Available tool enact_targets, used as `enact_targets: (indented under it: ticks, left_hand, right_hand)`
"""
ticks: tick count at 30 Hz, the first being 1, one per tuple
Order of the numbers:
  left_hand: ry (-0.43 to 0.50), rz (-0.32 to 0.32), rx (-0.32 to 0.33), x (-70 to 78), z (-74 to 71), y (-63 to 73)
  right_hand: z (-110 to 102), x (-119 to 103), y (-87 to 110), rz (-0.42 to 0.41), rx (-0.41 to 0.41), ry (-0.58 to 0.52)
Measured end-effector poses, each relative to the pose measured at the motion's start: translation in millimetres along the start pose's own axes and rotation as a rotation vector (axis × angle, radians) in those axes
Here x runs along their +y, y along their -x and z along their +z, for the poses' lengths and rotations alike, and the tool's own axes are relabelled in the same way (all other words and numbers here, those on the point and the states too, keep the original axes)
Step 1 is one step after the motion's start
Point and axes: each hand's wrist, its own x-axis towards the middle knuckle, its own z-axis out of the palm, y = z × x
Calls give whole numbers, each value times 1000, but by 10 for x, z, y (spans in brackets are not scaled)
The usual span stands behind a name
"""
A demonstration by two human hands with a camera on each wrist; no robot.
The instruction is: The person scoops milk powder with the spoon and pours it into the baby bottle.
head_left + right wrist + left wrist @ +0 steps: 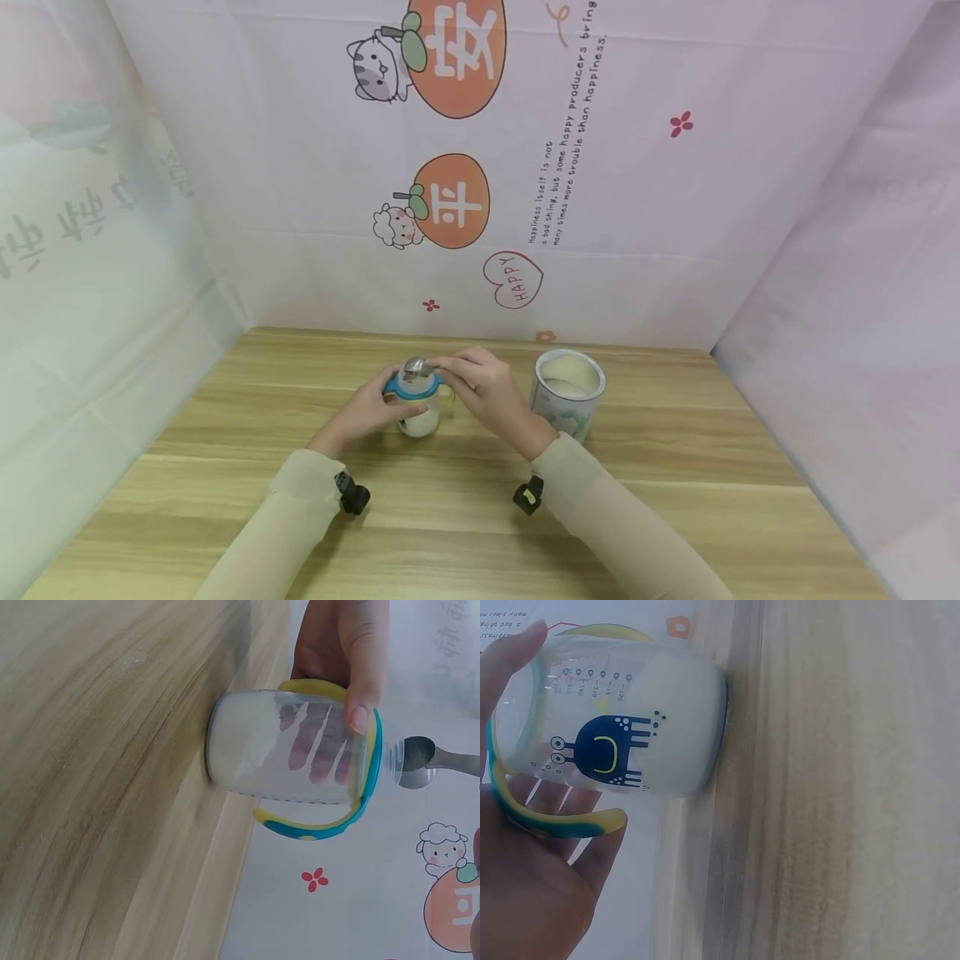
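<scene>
On the light wood-grain surface (427, 533), a white, open cylindrical can (566, 417) with pale contents (566, 388) stood near a clear two-handled bottle (619, 724) to its left, blue-and-yellow at the collar, part-filled with whitish matter (686, 712). The left hand (367, 410) gripped the bottle's side; the right hand (487, 387) pinched a metal spoon (421, 759) at the bottle's open mouth. The spoon's load was hard to make out.

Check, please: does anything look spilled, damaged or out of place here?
No clear spill or damage: the bottle and the can stand on the table. Only the wall covering looks odd, because its printed words run sideways.
</scene>
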Motion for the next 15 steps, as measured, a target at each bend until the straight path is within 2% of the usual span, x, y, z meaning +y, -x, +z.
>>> enact_targets:
  ticks: [15]
  left_hand:
    - [-5, -16, 6, 39, -10, 11]
  right_hand:
    - [-14, 15, -47, 82, 85, -84]
